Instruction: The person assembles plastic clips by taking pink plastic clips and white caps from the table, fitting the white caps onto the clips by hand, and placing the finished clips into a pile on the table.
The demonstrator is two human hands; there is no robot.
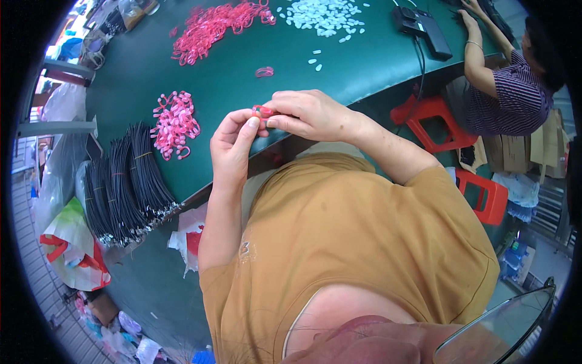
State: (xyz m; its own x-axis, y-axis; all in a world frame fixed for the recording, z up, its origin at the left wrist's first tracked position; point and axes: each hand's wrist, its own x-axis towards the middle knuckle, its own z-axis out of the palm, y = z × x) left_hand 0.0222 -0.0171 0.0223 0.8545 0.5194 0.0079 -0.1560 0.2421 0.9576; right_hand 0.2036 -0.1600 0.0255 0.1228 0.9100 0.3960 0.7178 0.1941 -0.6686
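Over the near edge of the green table (236, 79), my two hands meet at a small red plastic loop (263, 111). My left hand (233, 139) pinches its lower left side between thumb and fingers. On the other side, the thumb and forefinger of my right hand (309, 115) close on the loop too. Fingertips hide part of it. A few pink loops (264, 72) lie just beyond my hands. To the left is a pile of pink loops with pale parts (176, 124). Farther back are a large heap of red loops (212, 30) and scattered small pale pieces (324, 17).
Bundles of black cables (124, 182) hang over the table's left edge. A black device with a cord (424, 31) sits at the back right. At the right, another person (509, 91) works near red stools (436, 124). A bag (76, 249) stands at the lower left.
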